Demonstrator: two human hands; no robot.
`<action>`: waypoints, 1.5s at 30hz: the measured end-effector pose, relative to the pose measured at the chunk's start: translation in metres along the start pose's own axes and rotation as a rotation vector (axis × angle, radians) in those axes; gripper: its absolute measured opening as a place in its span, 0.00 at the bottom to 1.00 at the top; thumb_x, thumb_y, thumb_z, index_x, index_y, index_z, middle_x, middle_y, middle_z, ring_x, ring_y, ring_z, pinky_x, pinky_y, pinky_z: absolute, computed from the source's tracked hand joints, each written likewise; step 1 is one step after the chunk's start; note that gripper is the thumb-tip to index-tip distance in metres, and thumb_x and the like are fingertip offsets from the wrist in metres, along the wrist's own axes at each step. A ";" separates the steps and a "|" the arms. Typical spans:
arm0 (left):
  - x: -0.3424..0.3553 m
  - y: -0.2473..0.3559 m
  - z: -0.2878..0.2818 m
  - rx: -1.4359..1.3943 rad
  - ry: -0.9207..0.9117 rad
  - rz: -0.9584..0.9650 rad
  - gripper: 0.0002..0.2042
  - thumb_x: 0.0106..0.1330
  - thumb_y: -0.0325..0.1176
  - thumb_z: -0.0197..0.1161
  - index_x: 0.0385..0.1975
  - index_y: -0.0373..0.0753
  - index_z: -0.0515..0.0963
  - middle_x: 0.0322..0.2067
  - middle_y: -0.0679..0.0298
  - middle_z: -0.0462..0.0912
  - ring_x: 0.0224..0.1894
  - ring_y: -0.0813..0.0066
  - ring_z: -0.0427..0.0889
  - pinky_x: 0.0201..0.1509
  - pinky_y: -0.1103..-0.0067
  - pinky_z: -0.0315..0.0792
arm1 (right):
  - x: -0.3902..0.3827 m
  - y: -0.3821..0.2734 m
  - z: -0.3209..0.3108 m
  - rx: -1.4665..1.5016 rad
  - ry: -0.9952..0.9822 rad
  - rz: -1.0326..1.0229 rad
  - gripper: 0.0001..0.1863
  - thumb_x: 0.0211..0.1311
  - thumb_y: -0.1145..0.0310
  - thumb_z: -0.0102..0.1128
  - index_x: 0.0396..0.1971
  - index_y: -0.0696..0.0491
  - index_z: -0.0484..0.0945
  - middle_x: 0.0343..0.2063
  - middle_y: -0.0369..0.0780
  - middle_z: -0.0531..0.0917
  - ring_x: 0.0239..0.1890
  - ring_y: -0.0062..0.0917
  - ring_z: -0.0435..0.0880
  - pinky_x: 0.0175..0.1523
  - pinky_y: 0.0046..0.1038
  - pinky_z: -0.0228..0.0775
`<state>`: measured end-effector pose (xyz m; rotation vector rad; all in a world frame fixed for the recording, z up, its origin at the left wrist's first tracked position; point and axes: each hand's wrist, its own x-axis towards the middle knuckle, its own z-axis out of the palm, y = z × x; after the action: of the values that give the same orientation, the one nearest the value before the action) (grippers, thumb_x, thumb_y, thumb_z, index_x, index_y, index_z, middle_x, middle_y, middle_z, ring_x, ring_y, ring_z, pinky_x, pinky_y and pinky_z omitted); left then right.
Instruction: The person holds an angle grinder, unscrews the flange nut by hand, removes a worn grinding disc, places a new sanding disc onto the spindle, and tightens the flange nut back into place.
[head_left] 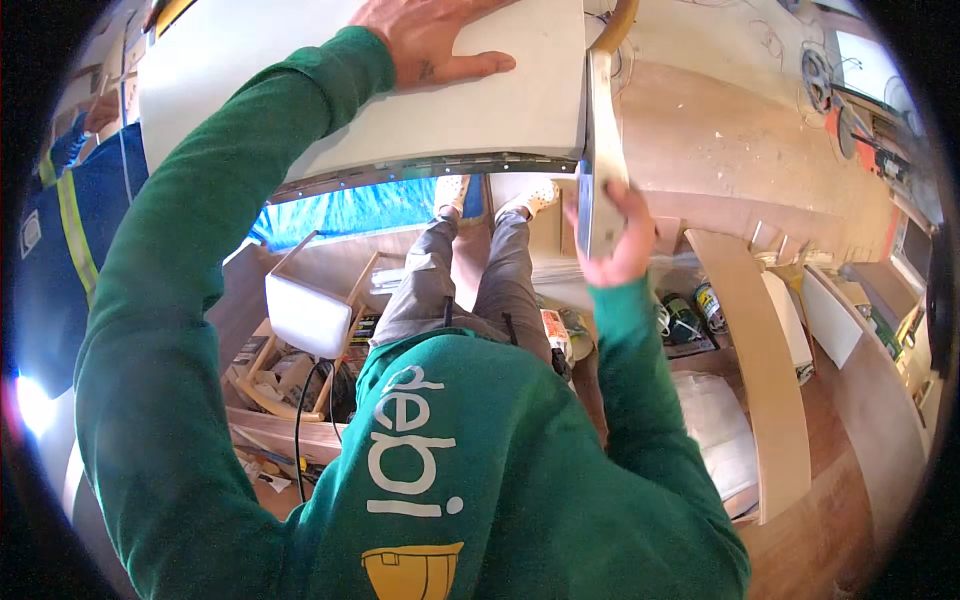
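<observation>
A large white panel lies in front of me, with a dark metal hinge strip along its near edge. My left hand rests flat on the panel, thumb spread; the upper frame edge cuts off its fingertips. Beside the panel's right edge, my right hand is closed around the near end of a long, narrow pale bar with a grey side face. The bar points away from me. A curved tan piece meets its far end; I cannot tell whether they are joined.
A person in a dark blue jacket stands at the left. Beyond my feet hangs a blue tarp. A wooden work surface with cords and tools spreads to the right. Below are a white-seated chair, cans and a leaning board.
</observation>
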<state>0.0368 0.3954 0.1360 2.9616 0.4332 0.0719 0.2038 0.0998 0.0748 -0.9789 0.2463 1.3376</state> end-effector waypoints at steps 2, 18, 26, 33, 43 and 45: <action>0.000 0.000 -0.002 0.004 0.016 0.008 0.43 0.64 0.61 0.61 0.76 0.46 0.59 0.75 0.45 0.56 0.77 0.42 0.55 0.79 0.48 0.48 | -0.028 -0.001 0.001 0.037 -0.142 0.015 0.17 0.63 0.64 0.62 0.49 0.55 0.79 0.40 0.41 0.86 0.40 0.27 0.86 0.44 0.35 0.81; 0.003 -0.004 0.011 -0.030 0.071 0.009 0.43 0.61 0.61 0.63 0.75 0.48 0.61 0.75 0.46 0.56 0.77 0.41 0.55 0.78 0.46 0.47 | 0.007 -0.007 0.040 -0.045 0.164 -0.129 0.18 0.63 0.62 0.62 0.48 0.59 0.79 0.37 0.40 0.85 0.36 0.30 0.84 0.41 0.34 0.78; 0.002 -0.003 0.009 -0.038 0.050 -0.004 0.43 0.61 0.60 0.65 0.75 0.48 0.61 0.75 0.46 0.56 0.77 0.42 0.54 0.79 0.46 0.47 | -0.001 -0.003 0.009 -0.128 0.040 -0.092 0.15 0.62 0.64 0.62 0.45 0.56 0.81 0.36 0.38 0.85 0.35 0.26 0.84 0.43 0.29 0.77; 0.007 -0.001 0.006 -0.012 0.045 0.011 0.44 0.60 0.59 0.66 0.75 0.49 0.61 0.75 0.47 0.56 0.77 0.42 0.54 0.78 0.45 0.47 | 0.047 0.000 0.012 -0.144 0.050 -0.213 0.14 0.63 0.62 0.62 0.44 0.53 0.81 0.37 0.38 0.87 0.36 0.28 0.85 0.43 0.36 0.79; 0.001 -0.001 0.007 -0.032 0.019 -0.007 0.45 0.59 0.59 0.67 0.76 0.49 0.61 0.76 0.47 0.54 0.77 0.41 0.53 0.78 0.44 0.46 | -0.009 0.010 0.005 -0.102 0.070 -0.099 0.17 0.63 0.59 0.65 0.44 0.55 0.81 0.39 0.40 0.86 0.38 0.29 0.85 0.43 0.35 0.80; 0.006 -0.002 0.006 -0.024 0.030 0.001 0.45 0.59 0.59 0.67 0.76 0.49 0.61 0.76 0.47 0.54 0.77 0.41 0.53 0.78 0.44 0.46 | 0.034 0.002 0.017 -0.077 0.076 -0.140 0.17 0.62 0.59 0.66 0.45 0.54 0.81 0.38 0.40 0.86 0.37 0.28 0.85 0.43 0.34 0.80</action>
<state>0.0421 0.3981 0.1298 2.9402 0.4319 0.1209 0.2047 0.1351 0.0615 -1.0939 0.1812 1.1902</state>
